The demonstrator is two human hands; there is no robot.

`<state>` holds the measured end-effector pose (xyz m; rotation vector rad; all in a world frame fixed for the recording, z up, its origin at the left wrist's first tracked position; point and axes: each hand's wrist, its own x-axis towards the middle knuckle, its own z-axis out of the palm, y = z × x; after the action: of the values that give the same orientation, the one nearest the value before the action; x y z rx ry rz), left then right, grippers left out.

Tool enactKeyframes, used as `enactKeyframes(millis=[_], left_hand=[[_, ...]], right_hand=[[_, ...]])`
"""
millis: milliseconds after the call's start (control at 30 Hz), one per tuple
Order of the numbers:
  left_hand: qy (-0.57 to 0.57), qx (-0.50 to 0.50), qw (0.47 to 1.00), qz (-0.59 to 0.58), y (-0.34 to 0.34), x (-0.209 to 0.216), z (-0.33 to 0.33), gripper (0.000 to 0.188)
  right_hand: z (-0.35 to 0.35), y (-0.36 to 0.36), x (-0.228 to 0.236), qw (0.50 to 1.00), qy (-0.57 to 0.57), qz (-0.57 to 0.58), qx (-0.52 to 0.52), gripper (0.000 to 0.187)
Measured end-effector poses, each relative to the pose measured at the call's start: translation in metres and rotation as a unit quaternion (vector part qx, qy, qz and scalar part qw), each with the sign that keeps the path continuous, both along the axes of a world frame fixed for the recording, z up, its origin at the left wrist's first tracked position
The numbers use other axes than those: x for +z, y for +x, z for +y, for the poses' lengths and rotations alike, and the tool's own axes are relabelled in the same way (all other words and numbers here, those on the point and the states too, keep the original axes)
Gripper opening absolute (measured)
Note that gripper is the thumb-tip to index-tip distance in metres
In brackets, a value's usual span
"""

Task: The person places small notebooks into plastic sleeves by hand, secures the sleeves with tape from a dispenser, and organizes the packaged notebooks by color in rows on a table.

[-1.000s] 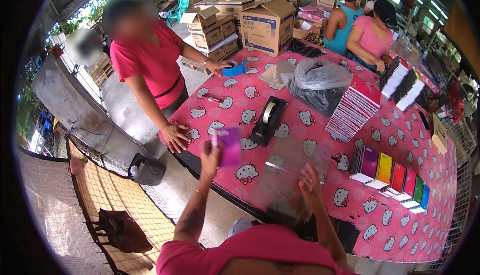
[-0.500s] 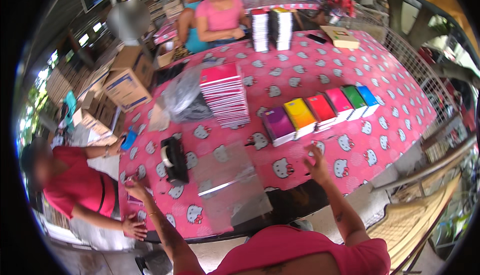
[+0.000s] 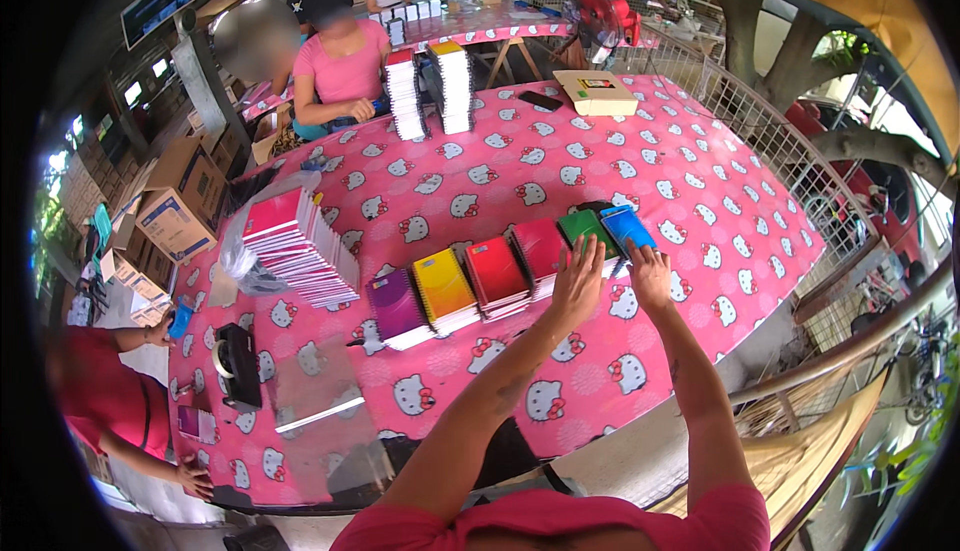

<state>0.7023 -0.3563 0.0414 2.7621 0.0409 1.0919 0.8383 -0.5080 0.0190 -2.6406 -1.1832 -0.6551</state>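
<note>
Small spiral notebooks stand in a row of short stacks at mid-table, topped in purple (image 3: 394, 303), yellow (image 3: 441, 283), red (image 3: 497, 269), pink (image 3: 538, 249), green (image 3: 580, 228) and blue (image 3: 628, 227). My left hand (image 3: 582, 279) lies with stretched fingers over the near part of the green stack, beside the pink one. At the row's right end, my right hand (image 3: 652, 277) rests its spread fingers on the near edge of the blue stack. Neither hand is closed round a notebook.
A tall notebook stack (image 3: 300, 246) leans at left, near a tape dispenser (image 3: 237, 366) and clear plastic sheets (image 3: 318, 391). A small purple notebook (image 3: 196, 423) lies by a co-worker (image 3: 115, 391). Farther back are two tall stacks (image 3: 451, 91), a phone (image 3: 540, 101) and a cream box (image 3: 596, 93).
My left hand has come from the table's left side, beside the co-worker, onto the green stack. My right hand has moved onto the blue stack. The view has swung rightward.
</note>
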Motion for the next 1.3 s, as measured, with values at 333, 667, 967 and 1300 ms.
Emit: enactKeyframes(millis=[333,667,967,1300], left_hand=[[-0.273,-0.003,0.956,-0.109,-0.126,0.07,0.004,0.035],[-0.135,-0.04,0.985,0.104,-0.223,-0.056,-0.049,0.05],[0.059,0.269,0.957,0.091,-0.212,-0.029,0.103,0.05],[-0.118,0.161,0.947,0.252,-0.146,0.036,-0.028,0.035]], right_hand=[[-0.08,-0.052,-0.039,0.822,0.408,0.353,0.18,0.03],[0.017,-0.071,-0.055,0.887,0.042,0.332,0.317,0.027],[0.075,-0.089,0.035,0.922,0.168,0.129,0.325,0.039],[-0.011,-0.105,-0.061,0.758,0.073,0.479,0.436,0.027]])
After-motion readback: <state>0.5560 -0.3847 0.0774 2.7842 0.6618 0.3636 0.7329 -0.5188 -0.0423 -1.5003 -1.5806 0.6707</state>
